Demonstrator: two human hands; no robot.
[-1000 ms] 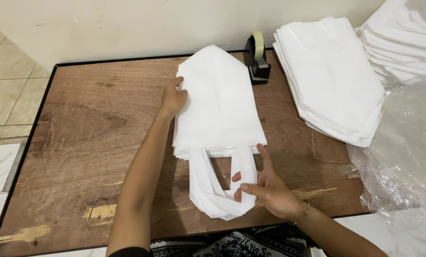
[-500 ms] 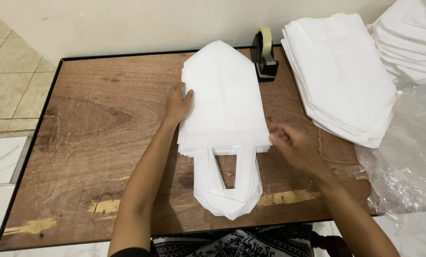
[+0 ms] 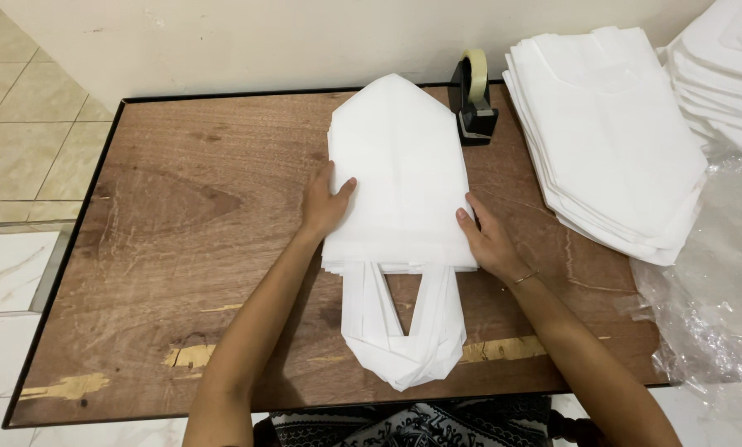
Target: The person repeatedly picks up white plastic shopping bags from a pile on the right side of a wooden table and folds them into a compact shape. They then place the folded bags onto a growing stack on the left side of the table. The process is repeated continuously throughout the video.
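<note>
**Both hands now square the white bag stack**

While the looped handles (image 3: 402,331) of the stack hang toward the near edge of the wooden table (image 3: 180,248), untouched and folded to a point, both hands have closed in on the body of the pile just above them. The right hand (image 3: 489,242), which a second ago was down at the handles and then crossing over the lower right corner, now lies flat against the right edge of the stack of white bags (image 3: 400,174), fingers together and extended along the side, pinching nothing. The left hand (image 3: 325,203) has kept its place on the left edge, fingers laid together on top of the pile and thumb spread toward the centre, pressing down rather than gripping. With one hand on each side, the pile looks braced and evened, its edges more in line than before, so the straightening seems close to finished. The stack lies mid-table, its pointed end toward the wall. Just past that end stands a black tape dispenser (image 3: 474,103). Further right, well apart, lies a second pile of white bags (image 3: 611,132), with crumpled clear plastic sheeting (image 3: 710,290) beside it
</note>
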